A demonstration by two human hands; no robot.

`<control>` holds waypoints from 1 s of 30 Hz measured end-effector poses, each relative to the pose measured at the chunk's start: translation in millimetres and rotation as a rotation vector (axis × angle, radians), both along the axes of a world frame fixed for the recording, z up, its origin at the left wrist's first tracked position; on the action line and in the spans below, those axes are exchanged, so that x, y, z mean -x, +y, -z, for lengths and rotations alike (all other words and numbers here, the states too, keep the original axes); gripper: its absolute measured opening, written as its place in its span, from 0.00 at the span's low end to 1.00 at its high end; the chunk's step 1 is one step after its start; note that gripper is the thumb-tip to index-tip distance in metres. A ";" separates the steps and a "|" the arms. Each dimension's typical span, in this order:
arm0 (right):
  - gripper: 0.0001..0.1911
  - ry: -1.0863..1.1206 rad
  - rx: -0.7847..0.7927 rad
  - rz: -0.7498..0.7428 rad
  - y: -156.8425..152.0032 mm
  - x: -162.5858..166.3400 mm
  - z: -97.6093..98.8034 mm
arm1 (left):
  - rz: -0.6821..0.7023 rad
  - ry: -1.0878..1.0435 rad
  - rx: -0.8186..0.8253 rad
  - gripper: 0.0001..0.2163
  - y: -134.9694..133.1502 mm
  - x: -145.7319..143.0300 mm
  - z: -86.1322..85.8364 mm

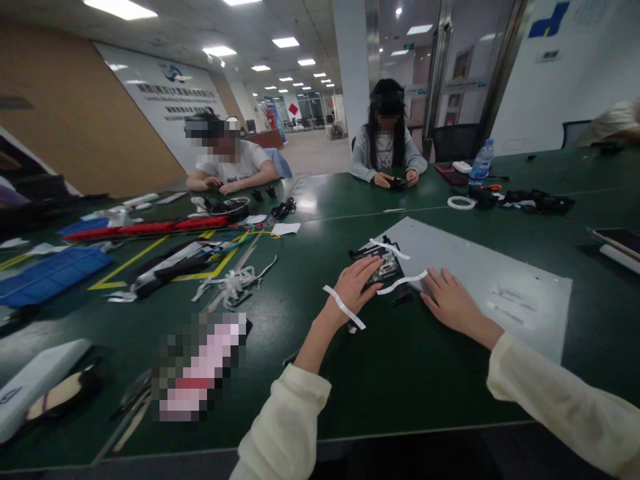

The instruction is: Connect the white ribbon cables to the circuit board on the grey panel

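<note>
Large open office. Dark green table (400, 387) fills the lower frame. Brown wall (65, 113) upper left, white sign board (165, 93) beside it. White pillar (353, 67) top centre, with glass doors (450, 67) and a black chair (455, 141) to its right. Ceiling panel lights (120, 8) are lit.

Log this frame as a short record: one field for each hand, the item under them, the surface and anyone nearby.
left hand: open, fingers resting on the black device
right hand: open, flat on the grey sheet, beside the device
black device: at the sheet's edge, white tape strips across it
loose tape: white strip on the left wrist
surface: green table
others: person, another person, seated opposite
</note>
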State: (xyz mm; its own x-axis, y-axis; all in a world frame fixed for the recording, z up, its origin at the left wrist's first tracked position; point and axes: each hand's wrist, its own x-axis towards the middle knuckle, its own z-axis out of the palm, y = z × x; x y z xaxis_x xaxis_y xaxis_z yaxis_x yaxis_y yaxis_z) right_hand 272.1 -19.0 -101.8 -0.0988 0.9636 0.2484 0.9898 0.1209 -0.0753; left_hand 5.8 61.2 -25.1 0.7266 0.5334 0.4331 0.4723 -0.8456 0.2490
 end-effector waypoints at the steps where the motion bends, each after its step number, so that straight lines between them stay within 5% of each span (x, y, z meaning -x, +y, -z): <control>1: 0.30 0.012 -0.002 -0.051 -8.3 3.3 -1.5 | 0.007 -0.006 -0.002 0.24 -1.8 -0.4 -3.1; 10: 0.29 0.126 0.090 -0.481 -65.7 34.6 -34.4 | 0.035 0.088 0.026 0.23 -18.9 -12.7 -18.8; 21: 0.22 0.182 0.152 -0.727 -84.6 37.5 -61.6 | -0.032 0.189 0.050 0.23 -8.1 -17.8 5.9; 25: 0.19 0.214 0.040 -0.524 -91.8 -8.9 -59.8 | 0.018 0.227 0.080 0.23 -2.9 -21.2 15.3; 30: 0.24 0.194 -0.010 -0.105 -55.5 -71.2 -40.7 | 0.056 0.263 0.111 0.23 0.9 -32.1 22.9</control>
